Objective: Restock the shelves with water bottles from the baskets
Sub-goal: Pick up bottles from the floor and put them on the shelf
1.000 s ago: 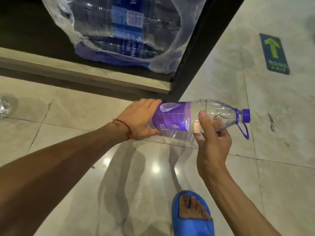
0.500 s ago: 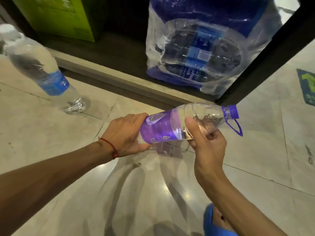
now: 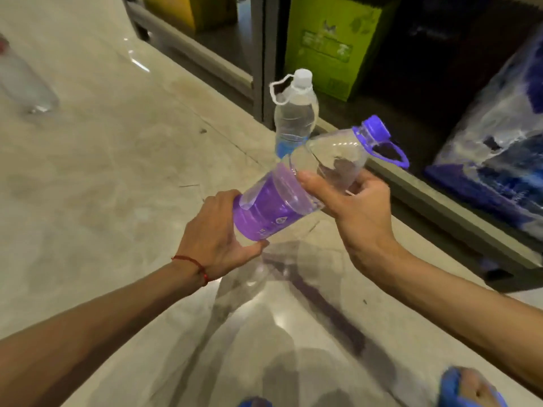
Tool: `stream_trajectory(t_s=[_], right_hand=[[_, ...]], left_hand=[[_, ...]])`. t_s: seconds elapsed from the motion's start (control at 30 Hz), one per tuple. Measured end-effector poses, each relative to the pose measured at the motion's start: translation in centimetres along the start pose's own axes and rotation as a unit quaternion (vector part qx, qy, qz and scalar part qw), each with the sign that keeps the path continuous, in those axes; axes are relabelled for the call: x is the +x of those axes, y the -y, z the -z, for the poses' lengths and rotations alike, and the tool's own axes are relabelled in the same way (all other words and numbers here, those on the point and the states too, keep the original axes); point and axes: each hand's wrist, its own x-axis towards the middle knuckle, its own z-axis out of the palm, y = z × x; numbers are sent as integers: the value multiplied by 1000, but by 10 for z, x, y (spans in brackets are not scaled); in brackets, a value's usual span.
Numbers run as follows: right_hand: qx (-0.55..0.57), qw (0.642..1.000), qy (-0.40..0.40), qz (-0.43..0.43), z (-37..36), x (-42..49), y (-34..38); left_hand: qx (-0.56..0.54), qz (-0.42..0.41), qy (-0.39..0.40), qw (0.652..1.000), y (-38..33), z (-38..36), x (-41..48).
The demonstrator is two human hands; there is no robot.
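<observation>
At centre frame, the purple-labelled water bottle (image 3: pixel 271 210) is held above the floor (image 3: pixel 102 171) by both hands. The left hand (image 3: pixel 217 239) cups its base with curled fingers, and the right hand (image 3: pixel 358 207) wraps the clear upper body. Since a second ago it has tipped from level to cap-up, aimed at the upper right toward the bottom shelf (image 3: pixel 440 195). The view has also swung along the shelf, bringing in a green carton (image 3: pixel 329 45) and a white-capped bottle (image 3: pixel 295 113) standing by the dark upright post (image 3: pixel 261 69). This looks like lining up to place it. Open room seems to lie in the dark bay between the carton and the shrink-wrapped bottle pack (image 3: pixel 499 142). The shelf's front lip and the standing bottle are the edges to clear.
</observation>
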Motion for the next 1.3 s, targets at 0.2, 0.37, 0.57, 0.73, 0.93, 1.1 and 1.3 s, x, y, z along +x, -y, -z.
stream_trajectory(t_s=[0.2, 0.37, 0.57, 0.73, 0.93, 1.1, 1.3], right_hand=[[-20, 990, 133, 43, -110, 2, 8], [-24, 957, 272, 93, -201, -23, 15], [7, 906, 412, 99, -283, -61, -6], [28, 851, 510, 125, -324, -96, -17], [82, 775, 612, 136, -346, -127, 3], [117, 725, 669, 116, -354, -148, 16], [144, 641, 744, 121, -351, -170, 30]], left_hand=[[-15, 151, -89, 984, 68, 43, -46], [-32, 275, -189, 942, 111, 76, -102], [12, 413, -271, 869, 148, 86, -186], [42, 503, -297, 810, 137, 96, -231], [63, 553, -350, 754, 118, 99, -271], [74, 590, -394, 701, 94, 104, -290], [73, 601, -448, 658, 59, 88, -301]])
